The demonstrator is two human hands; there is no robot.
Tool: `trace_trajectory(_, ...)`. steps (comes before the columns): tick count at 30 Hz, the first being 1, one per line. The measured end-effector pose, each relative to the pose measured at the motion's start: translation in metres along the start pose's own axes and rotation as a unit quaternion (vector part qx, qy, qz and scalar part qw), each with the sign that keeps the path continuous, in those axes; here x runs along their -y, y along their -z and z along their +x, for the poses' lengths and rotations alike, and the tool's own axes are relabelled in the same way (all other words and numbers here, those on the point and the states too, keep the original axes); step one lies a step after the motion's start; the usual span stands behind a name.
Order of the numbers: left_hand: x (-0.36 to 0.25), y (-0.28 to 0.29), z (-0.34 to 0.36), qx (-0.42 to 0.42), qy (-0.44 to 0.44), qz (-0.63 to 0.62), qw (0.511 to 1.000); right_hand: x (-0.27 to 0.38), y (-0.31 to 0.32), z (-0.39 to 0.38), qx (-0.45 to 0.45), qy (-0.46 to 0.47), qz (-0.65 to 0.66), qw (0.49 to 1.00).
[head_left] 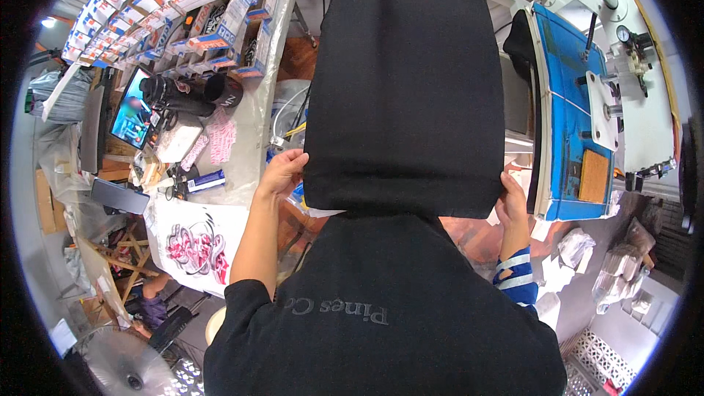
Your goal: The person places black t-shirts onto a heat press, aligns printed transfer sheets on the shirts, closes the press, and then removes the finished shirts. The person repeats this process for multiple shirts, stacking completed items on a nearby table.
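A wide rectangle of black fabric (403,88) lies spread in front of me, with a fold line across its near part. My left hand (286,172) is closed at its near left edge, thumb and fingers pinching the fabric. At the near right corner, my right hand (512,202) grips the opposite edge, its fingers partly hidden behind the fabric. A strip of something white shows under the near edge. What supports the fabric is covered by it. A blue and white striped band (517,279) wraps my right forearm.
Right of the fabric stands a heat press (561,110) with a blue top and a gauge (623,33). A table (253,114) on the left bears a red-printed white sheet (202,242), a black bottle (172,95) and boxes (220,15). A fan (125,359) and another person (150,308) are lower left.
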State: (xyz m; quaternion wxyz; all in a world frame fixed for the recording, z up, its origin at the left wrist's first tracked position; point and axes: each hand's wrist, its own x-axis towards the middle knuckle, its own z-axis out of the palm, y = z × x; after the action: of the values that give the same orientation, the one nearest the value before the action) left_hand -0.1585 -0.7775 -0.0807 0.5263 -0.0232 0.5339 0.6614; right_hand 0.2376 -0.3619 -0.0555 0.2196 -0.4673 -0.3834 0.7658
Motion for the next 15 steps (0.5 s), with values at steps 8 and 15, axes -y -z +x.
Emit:
trace_trajectory(8,-0.051,0.009,0.074,-0.045,-0.041,0.092,0.994,0.054,-0.039,0.075,-0.067,-0.002,-0.337,0.939)
trace_trajectory(15,-0.221,-0.054,0.277,-0.147,-0.290,0.144,0.935,0.166,-0.175,0.286,-0.139,0.326,-0.439,0.826)
